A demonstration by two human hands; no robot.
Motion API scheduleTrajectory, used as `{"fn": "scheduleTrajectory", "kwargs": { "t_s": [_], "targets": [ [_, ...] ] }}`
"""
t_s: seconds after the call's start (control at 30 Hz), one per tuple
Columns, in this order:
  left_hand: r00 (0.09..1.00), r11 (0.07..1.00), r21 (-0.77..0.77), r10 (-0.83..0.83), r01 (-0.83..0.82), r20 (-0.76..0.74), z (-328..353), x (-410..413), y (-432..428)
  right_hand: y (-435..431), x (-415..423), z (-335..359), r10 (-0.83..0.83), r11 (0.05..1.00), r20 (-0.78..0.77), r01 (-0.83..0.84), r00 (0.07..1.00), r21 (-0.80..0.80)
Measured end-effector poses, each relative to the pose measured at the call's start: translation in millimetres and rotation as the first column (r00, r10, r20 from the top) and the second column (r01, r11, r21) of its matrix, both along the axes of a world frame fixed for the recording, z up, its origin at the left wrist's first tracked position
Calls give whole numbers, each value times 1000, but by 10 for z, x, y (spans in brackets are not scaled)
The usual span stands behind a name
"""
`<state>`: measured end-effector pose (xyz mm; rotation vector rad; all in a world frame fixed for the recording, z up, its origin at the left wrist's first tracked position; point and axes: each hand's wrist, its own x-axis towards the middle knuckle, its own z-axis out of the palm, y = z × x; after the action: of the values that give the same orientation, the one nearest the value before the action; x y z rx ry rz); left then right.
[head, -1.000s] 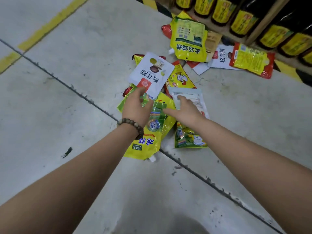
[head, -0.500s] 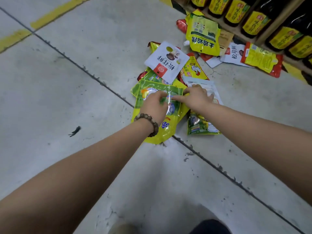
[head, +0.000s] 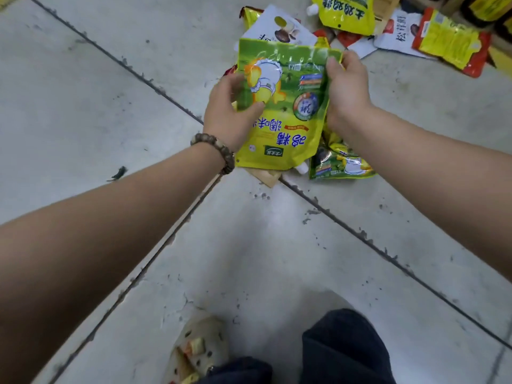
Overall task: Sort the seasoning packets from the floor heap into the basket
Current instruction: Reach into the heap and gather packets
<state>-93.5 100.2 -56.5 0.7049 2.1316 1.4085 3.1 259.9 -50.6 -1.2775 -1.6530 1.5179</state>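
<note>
Grey concrete floor [head: 83, 106], dark joints crossing it, one dark scrap [head: 119, 173] lying just left of my left forearm. Both hands on one green-and-yellow packet [head: 288, 112], held up in front of the near end of the heap of packets [head: 349, 40]. Left hand [head: 230, 112] pinches the packet's left edge: thumb on the printed face, fingers behind. Right hand [head: 346, 90] grips the right edge, thumb over the front near the top corner, fingers round the back. Printed face toward me, text upside down from my view. White spout cap [head: 302, 169] shows at its lower right corner. Bead bracelet [head: 219, 151] on my left wrist. Below the packet a brown pouch corner [head: 266, 176] sticks out onto a floor joint. A smaller green packet [head: 340, 164] lies flat just right of that, partly hidden by my right forearm. Behind the held packet's top edge: white mushroom packet [head: 279, 26]; can't tell if they touch. Further right on the floor: yellow spout pouch [head: 346, 12], a second white packet [head: 399, 34], then a yellow-and-red packet [head: 451, 42] lying over its right end. Dark bottles with yellow labels [head: 493, 9] in the top right corner. Bottom of view: my light shoe [head: 199, 347] and dark trouser leg [head: 343, 347].
</note>
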Motion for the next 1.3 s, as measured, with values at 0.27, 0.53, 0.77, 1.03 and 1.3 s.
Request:
{"fn": "scheduleTrajectory", "kwargs": {
  "t_s": [0.27,0.53,0.77,1.03,1.3],
  "targets": [
    [882,979,43,-197,198,427,77,8,12,80,5,461,-136,966,-329,52,934,-252],
    [866,996,-47,91,-78,492,40,-145,-174,255,126,138,66,998,459,-65,886,-19],
    [816,977,-142,210,-157,539,-79,-215,-386,152,431,-258,110,986,794,-167,598,-11],
    [830,980,-148,190,-130,524,-39,-108,-360,209,628,-237,14,967,730,-194,684,163],
    [820,981,-75,189,-177,540,-7,-48,-290,300,489,95,-222,939,209,151,953,310]
  ]
}}
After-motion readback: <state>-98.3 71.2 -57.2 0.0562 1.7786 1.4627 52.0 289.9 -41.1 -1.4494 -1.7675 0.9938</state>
